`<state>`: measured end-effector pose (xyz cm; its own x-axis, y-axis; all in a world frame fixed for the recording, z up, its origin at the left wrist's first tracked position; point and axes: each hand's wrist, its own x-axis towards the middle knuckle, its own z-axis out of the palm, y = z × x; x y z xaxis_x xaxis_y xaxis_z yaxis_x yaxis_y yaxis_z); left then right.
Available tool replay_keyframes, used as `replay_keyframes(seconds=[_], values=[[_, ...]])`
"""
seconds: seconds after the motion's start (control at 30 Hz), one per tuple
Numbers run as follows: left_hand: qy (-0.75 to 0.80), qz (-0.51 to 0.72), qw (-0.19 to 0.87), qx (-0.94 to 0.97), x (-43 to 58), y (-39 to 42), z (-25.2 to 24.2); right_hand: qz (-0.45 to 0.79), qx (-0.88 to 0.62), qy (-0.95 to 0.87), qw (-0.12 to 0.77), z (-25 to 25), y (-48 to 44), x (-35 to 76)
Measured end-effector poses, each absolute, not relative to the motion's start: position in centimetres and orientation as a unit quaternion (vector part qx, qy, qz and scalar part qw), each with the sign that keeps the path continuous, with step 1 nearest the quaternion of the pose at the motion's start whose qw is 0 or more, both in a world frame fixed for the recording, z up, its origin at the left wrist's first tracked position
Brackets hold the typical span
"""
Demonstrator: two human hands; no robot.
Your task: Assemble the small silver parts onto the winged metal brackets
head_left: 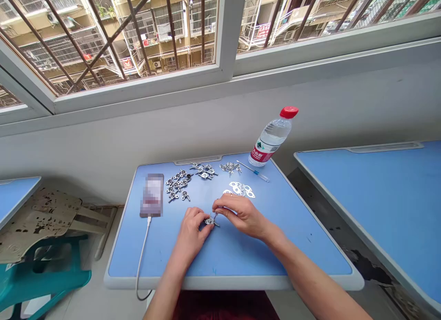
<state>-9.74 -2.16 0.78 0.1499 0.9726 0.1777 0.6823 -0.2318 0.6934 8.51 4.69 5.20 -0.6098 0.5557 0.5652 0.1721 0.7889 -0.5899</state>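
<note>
On the blue desk, my left hand pinches a small silver metal fitting between thumb and fingers, holding it against the desktop. Above its right side, my right hand is closed with thumb and forefinger together on a tiny metal piece, too small to name. Flat silver gasket-like plates lie just beyond the right hand, one partly hidden by it. Similar round fittings form a cluster beyond my left hand, with more metal fittings behind them.
Small metal parts lie near a screwdriver with a clear blue handle. A red-capped water bottle stands at the back right corner. A phone with a white cable lies on the left. Another blue desk stands to the right.
</note>
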Motion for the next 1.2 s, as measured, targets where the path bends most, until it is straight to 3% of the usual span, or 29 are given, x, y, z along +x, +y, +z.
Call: replay_keyframes(seconds=[0.2, 0.83, 1.2], values=[[0.577, 0.315, 0.229, 0.718, -9.7, -2.2, 0.6, 0.238, -0.158, -0.882, 0.374, 5.2, 4.5, 8.5], [0.578, 0.312, 0.232, 0.718, -9.5, -2.1, 0.8, 0.124, -0.245, -0.866, 0.418, 4.9, 3.7, 7.1], [0.59, 0.326, 0.234, 0.7, -9.4, -2.1, 0.9, 0.209, -0.254, -0.853, 0.404, 4.8, 4.5, 7.6]])
